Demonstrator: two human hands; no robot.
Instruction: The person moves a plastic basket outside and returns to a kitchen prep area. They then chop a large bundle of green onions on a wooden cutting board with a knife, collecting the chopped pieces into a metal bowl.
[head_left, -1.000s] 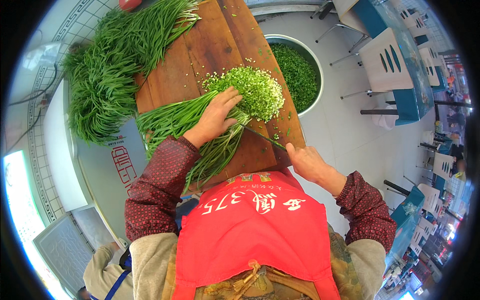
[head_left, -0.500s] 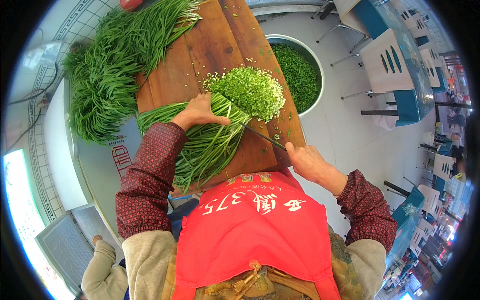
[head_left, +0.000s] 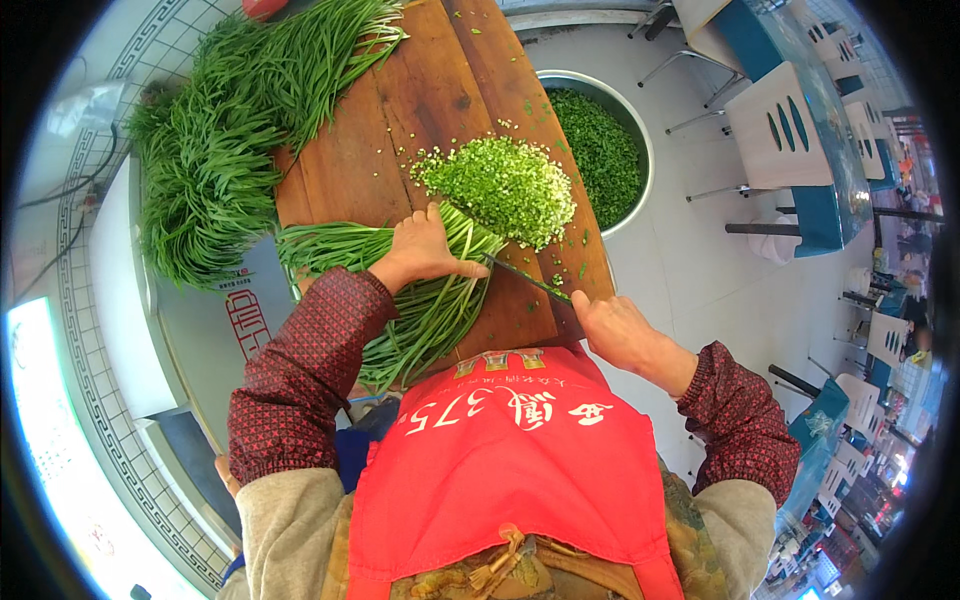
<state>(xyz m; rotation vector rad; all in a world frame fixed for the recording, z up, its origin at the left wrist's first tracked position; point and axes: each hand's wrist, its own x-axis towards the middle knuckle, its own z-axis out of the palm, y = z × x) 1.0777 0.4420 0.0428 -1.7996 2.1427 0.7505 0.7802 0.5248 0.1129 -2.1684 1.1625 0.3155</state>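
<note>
My left hand [head_left: 422, 250] presses down on a bundle of long green chives [head_left: 400, 300] lying across a wooden cutting board [head_left: 420, 100]. My right hand [head_left: 610, 325] grips the handle of a knife [head_left: 525, 278], whose blade meets the cut end of the bundle beside my left fingers. A heap of finely chopped chives [head_left: 505, 185] lies on the board just beyond the blade.
A large pile of uncut chives [head_left: 220, 140] lies at the board's left and far end. A metal basin of chopped greens [head_left: 605, 150] stands on the floor to the right. White and blue chairs [head_left: 790, 140] are further right. A red apron [head_left: 510, 460] covers my front.
My left hand shifted along the bundle and now presses it flat near the cut end. The bundle has swung to lie more across the board. The knife stays at its tip.
</note>
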